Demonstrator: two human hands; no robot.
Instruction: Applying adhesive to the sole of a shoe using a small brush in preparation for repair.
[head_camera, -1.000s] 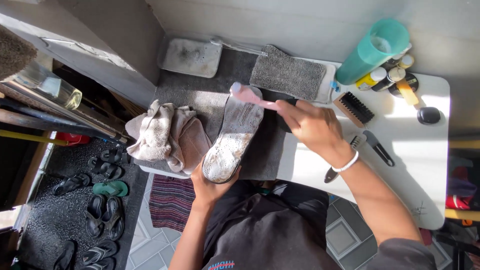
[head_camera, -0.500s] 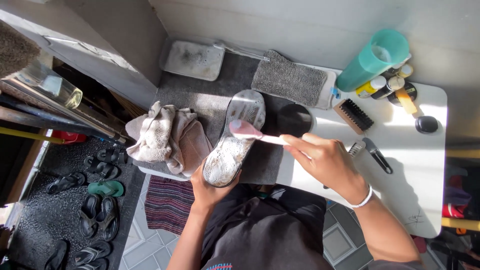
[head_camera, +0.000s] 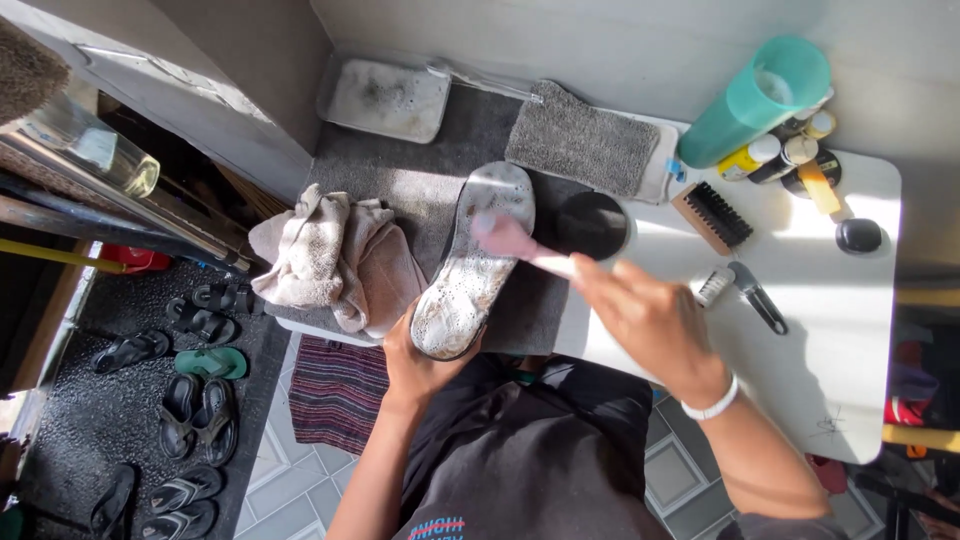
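Observation:
A soapy, dirty-white shoe insole (head_camera: 468, 266) lies lengthwise on a dark grey mat (head_camera: 425, 190). My left hand (head_camera: 418, 362) grips its near end from below. My right hand (head_camera: 648, 318) holds a pink brush (head_camera: 512, 240) by the handle, with the brush head resting on the upper part of the insole. A crumpled beige cloth (head_camera: 335, 255) sits just left of the insole.
A white table (head_camera: 850, 330) to the right carries a teal cup (head_camera: 755, 100), several bottles (head_camera: 790, 160), a wooden brush (head_camera: 712, 217), a small black-handled brush (head_camera: 740, 287) and a dark round lid (head_camera: 592, 224). A grey towel (head_camera: 583, 145) and a tray (head_camera: 388, 98) lie at the back. Sandals (head_camera: 190, 400) litter the floor at left.
My right hand has drawn the pink brush from the far tip of the insole back toward me along its surface. The left hand keeps its hold on the insole.

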